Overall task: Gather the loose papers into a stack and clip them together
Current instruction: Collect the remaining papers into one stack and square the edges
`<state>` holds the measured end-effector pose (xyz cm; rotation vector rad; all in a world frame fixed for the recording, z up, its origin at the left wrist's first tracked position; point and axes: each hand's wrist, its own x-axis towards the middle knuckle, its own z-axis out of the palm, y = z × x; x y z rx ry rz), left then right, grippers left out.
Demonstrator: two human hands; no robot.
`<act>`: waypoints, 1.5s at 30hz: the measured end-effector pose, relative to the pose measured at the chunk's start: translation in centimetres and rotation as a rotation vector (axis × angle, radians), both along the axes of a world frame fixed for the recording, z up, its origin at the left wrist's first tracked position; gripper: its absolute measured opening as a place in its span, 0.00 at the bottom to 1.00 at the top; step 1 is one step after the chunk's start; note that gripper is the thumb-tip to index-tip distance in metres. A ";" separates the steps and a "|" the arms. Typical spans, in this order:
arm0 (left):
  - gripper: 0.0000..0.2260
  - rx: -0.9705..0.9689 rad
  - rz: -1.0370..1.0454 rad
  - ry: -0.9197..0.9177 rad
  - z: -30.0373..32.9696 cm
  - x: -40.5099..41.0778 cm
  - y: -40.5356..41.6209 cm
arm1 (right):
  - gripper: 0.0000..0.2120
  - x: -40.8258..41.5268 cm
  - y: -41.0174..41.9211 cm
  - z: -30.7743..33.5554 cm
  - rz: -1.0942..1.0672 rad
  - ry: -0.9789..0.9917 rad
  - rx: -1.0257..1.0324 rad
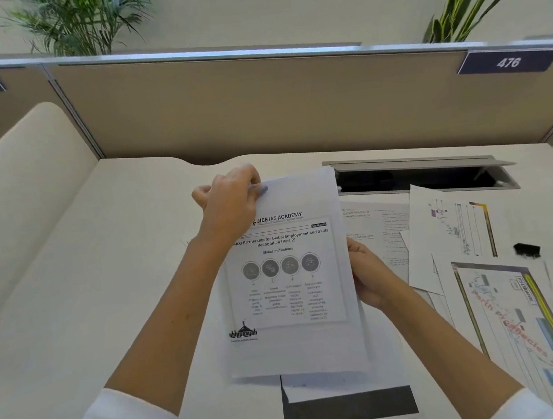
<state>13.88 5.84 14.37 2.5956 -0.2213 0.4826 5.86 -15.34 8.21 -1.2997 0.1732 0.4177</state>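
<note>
Your left hand pinches the top left corner of the printed sheet, fingers curled over its upper edge, while your right hand grips the same sheet at its right edge, thumb on the front face and the fingers hidden behind the paper. The sheet, headed "JICE IAS ACADEMY" and carrying four circular icons, is held up off the desk and faces you; whether more than one page is held together cannot be told. Directly below its lower edge lies a page with a broad black band, flat on the desk. To your right, further loose papers are spread in overlapping layers, some text-only, others with coloured diagrams and red lettering. A black binder clip rests among these papers, well apart from both hands. Behind the sheets, an open cable hatch is set into the desk surface. A beige partition bearing the label "476" closes the rear of the desk, with plants above it.
</note>
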 end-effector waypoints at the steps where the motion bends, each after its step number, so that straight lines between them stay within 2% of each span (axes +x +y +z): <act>1: 0.05 -0.003 0.016 -0.007 -0.1 0.0 -0.1 | 0.12 -0.1 0.2 0.1 0.001 0.007 0.022; 2: 0.05 -0.004 0.035 -0.019 -0.2 0.1 -0.2 | 0.14 -0.2 0.3 0.2 0.002 0.023 0.057; 4: 0.06 -0.023 0.075 -0.040 -0.4 0.1 -0.3 | 0.25 -0.3 0.3 0.2 0.037 0.018 0.109; 7: 0.07 -0.091 0.089 -0.071 -0.5 0.0 -0.4 | 0.37 -0.5 0.0 -0.5 0.120 -0.067 0.022; 9: 0.07 -0.116 0.076 -0.089 -0.7 -0.1 -0.4 | 0.41 -0.6 -0.1 -1.1 0.164 -0.099 -0.017; 13: 0.09 -0.118 0.061 -0.094 -1.6 0.1 -0.4 | 0.45 -0.8 -0.4 -1.8 0.212 -0.097 0.036; 15: 0.10 -0.111 0.063 -0.093 -1.9 0.1 -0.4 | 0.42 -0.8 -0.5 -2.1 0.173 -0.082 -0.015; 19: 0.11 -0.110 0.054 -0.122 -2.6 0.3 -0.7 | 0.17 -0.3 -0.6 -3.0 -0.029 -0.045 -0.182; 21: 0.12 -0.103 0.063 -0.173 -3.2 0.4 -0.7 | 0.12 0.0 -0.9 -3.5 -0.113 -0.044 -0.211; 23: 0.14 -0.096 0.104 -0.185 -4.2 0.4 -0.3 | 0.12 0.2 -1.3 -3.9 -0.183 -0.051 -0.236; 25: 0.17 -0.127 0.181 -0.063 -5.7 0.3 0.6 | 0.12 0.4 -2.0 -4.3 -0.236 -0.043 -0.252; 30: 0.30 -0.188 0.438 0.562 -10.2 -0.3 3.1 | 0.15 0.6 -4.2 -5.8 -0.296 -0.035 -0.327; 32: 0.36 -0.223 0.512 0.720 -11.6 -0.8 3.6 | 0.17 0.8 -4.9 -6.8 -0.313 -0.011 -0.363; 36: 0.42 -0.283 0.649 0.748 -13.0 -1.6 3.1 | 0.15 0.8 -5.5 -8.7 -0.290 0.042 -0.429; 40: 0.41 -0.492 0.737 0.692 -12.5 -0.8 2.4 | 0.17 0.6 -5.6 -9.4 -0.290 0.040 -0.464; 45: 0.43 -0.366 0.666 0.668 -13.2 -0.9 2.0 | 0.15 0.5 -5.9 -9.7 -0.263 0.017 -0.492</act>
